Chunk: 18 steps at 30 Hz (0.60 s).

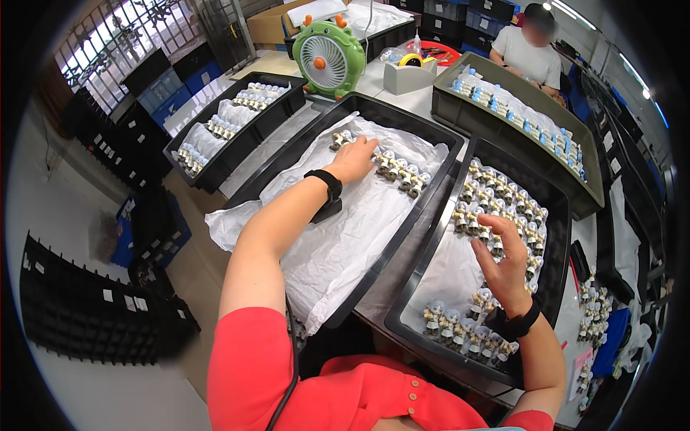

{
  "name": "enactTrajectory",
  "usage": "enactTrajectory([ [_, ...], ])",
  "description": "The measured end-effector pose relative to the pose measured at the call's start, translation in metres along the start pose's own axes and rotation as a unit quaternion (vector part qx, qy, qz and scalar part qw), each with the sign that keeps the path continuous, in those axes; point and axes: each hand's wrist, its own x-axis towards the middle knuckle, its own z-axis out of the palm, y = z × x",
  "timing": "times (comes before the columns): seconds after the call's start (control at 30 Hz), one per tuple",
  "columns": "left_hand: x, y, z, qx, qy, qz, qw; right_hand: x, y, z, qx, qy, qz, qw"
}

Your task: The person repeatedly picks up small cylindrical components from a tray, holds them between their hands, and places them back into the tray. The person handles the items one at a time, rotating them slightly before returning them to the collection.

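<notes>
My left hand (352, 159) reaches into the middle black tray (447, 152), over a row of small figurines (397, 172) standing on white paper (334, 244). Its fingers are bent and close together at the row; what they hold, if anything, is hidden behind the hand. Above the right black tray (408, 296) hovers my right hand (507, 262), thumb and index finger apart, with nothing visible between them. Beneath and around it stand several rows of similar figurines (496, 190), with pale hair and white-and-gold bodies. Another row (460, 332) lines the near end of that tray.
A black tray (237, 118) with figurines stands at the far left, beside a green animal-shaped fan (327, 57). Behind the right tray is an olive tray (517, 108) of blue-and-white pieces. A tape dispenser (410, 74) stands at the back. A person (528, 54) sits at the far right.
</notes>
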Motion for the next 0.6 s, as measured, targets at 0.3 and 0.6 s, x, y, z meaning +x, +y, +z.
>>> enactTrajectory([
  [0.3, 0.004, -0.003, 0.009, 0.051, 0.022, -0.038, 0.998, 0.001, 0.003, 0.000, 0.004, 0.001, -0.004, 1.000],
  [0.6, -0.011, -0.021, -0.010, 0.036, 0.004, -0.115, 0.993, 0.003, 0.006, -0.004, 0.029, 0.004, 0.005, 1.000],
])
